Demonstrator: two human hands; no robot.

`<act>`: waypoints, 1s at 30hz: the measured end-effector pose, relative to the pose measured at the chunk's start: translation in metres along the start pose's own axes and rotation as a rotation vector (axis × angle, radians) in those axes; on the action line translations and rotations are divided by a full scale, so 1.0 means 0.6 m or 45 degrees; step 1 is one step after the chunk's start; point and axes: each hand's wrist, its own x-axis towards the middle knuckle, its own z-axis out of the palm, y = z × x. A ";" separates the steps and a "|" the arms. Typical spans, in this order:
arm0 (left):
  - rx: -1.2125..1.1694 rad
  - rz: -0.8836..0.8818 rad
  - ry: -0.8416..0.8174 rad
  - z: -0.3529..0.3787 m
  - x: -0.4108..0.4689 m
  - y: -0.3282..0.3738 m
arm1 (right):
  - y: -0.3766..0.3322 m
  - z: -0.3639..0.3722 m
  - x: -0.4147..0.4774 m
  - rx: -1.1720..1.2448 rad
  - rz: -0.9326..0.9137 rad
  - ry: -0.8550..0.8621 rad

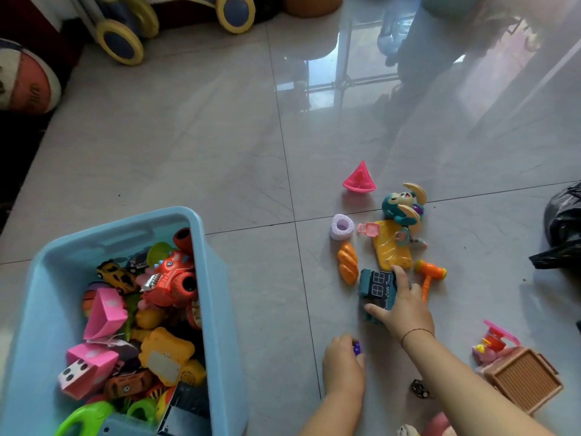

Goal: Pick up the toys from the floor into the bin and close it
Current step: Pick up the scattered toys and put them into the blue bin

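Observation:
A light blue bin [213, 297] stands open at the lower left, filled with several toys, among them a red monster truck [171, 280]. My right hand [401, 305] grips a teal toy train car [375, 289] that rests on the floor. Closer to me, my left hand [342, 363] is closed around a small purple toy [356, 348]. Loose on the tiles beyond lie a pink boat [360, 179], a teal monkey [402, 206], a lilac roll [341, 226], an orange bread [348, 262], a yellow board [390, 243] and an orange hammer [430, 273].
A brown toy tray [523, 377] with pink pieces [493, 341] lies at the lower right, and a black plastic bag [562, 228] sits at the right edge. A basketball [26, 78] and a wheeled ride-on toy [176, 17] stand at the far left and back.

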 end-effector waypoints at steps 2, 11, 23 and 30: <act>-0.072 -0.007 0.061 -0.027 -0.018 -0.004 | -0.005 -0.010 -0.009 -0.023 -0.017 -0.077; -0.301 0.295 0.526 -0.255 -0.149 -0.027 | -0.068 -0.016 -0.183 0.939 -0.009 -0.176; -1.178 -0.507 1.385 -0.457 -0.212 -0.213 | -0.516 0.035 -0.376 1.124 -0.653 -0.860; -1.140 -0.556 1.305 -0.497 -0.168 -0.252 | -0.586 0.125 -0.379 0.328 -0.823 -0.266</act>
